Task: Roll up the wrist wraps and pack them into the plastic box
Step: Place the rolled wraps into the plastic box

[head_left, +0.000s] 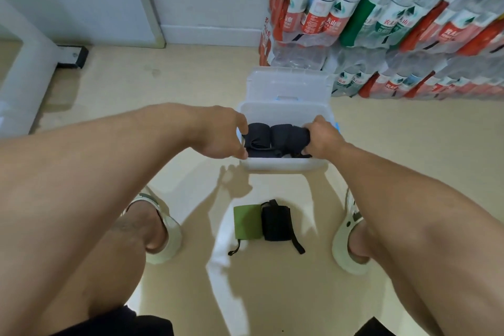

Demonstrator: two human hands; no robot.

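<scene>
The fingertips of both hands are hidden behind the dark rolled wrist wraps [275, 139] they reach into, so exactly how the fingers lie cannot be fully read; the left hand [221, 133] curls its thumb and fingers round the left-most roll, and the right hand [321, 138] grips the right end of the bundle. The rolls sit inside the translucent plastic box [283, 165] on the floor [409, 158] — how many there are is hard to count, since they merge into one dark mass. The box's lid [289, 84] stands open behind it, with small blue latches partly covered. Nearer the person, between two pale sandals, another black wrist wrap [276, 224] lies just beside a green pouch [246, 222], its strap trailing out. Stacked shrink-wrapped water bottles [395, 16] fill the upper right — red and green labels carry Chinese characters, too blurred and distorted to read with confidence. The arms and knees are cut off by the frame edges.
</scene>
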